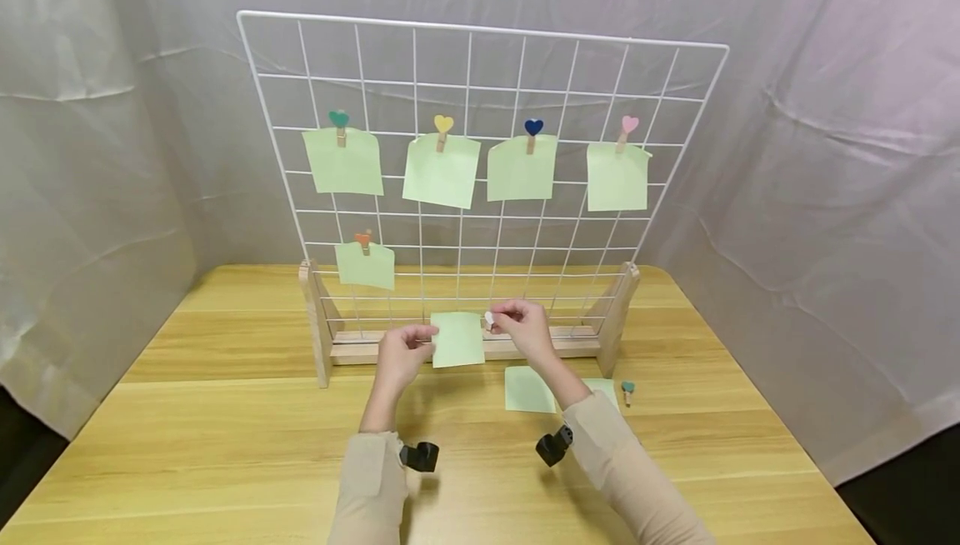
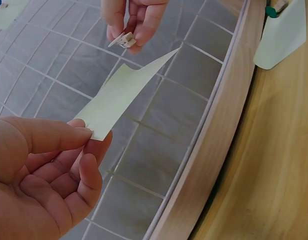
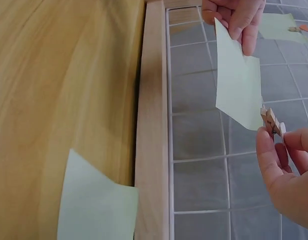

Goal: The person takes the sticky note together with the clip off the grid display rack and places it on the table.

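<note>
My left hand pinches the left edge of a pale green paper note between thumb and fingers, in front of the lower part of the white wire grid. In the left wrist view the note curves a little, its far corner raised. Close to the note's right edge, my right hand pinches a small wooden clothespin with a white heart. From the right wrist view, the clothespin's tip is beside the note's corner; whether they touch I cannot tell.
Green notes hang on the grid from heart clothespins, four above and one orange-hearted lower left. A wooden stand holds the grid. On the table lie a loose note, another partly behind my right arm, and a green-hearted clothespin.
</note>
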The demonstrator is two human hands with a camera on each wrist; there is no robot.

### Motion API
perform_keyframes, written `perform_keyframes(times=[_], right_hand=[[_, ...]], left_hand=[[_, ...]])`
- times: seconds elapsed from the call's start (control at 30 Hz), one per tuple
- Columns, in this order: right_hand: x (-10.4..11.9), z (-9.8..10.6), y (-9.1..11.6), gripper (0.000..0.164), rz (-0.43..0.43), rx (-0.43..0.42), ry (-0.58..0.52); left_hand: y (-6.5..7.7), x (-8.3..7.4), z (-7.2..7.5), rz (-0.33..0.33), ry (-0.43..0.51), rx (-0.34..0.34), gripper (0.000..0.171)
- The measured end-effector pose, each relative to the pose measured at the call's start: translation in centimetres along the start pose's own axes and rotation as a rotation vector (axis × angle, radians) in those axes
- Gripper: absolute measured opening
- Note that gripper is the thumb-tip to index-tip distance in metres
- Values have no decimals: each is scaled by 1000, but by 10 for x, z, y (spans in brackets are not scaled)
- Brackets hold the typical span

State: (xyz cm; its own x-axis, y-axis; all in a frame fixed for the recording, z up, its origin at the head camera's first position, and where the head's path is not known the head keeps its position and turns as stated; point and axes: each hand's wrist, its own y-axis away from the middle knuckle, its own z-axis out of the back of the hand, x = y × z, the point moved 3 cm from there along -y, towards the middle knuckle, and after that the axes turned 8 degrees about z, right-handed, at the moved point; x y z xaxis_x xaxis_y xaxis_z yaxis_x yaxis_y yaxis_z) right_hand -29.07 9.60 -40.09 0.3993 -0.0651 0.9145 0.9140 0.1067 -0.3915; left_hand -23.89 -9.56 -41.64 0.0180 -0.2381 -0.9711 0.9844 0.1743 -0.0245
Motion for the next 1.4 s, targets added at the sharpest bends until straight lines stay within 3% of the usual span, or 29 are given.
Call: perform_keyframes(times=[0.33, 0.77, 1.0, 1.4], right_hand=[[-15, 2, 7, 10, -94, 65, 13], [-28, 6, 15, 10, -145, 136, 58], [-38, 11, 20, 12, -256, 170, 96], [-46, 16, 22, 9, -350, 222, 133]], left_hand=[[0, 7, -3, 8, -18, 21, 17], [4, 23, -10, 38, -77, 79, 17], [4, 28, -14, 41, -77, 101, 17], [3, 32, -20, 54, -119, 133, 16]])
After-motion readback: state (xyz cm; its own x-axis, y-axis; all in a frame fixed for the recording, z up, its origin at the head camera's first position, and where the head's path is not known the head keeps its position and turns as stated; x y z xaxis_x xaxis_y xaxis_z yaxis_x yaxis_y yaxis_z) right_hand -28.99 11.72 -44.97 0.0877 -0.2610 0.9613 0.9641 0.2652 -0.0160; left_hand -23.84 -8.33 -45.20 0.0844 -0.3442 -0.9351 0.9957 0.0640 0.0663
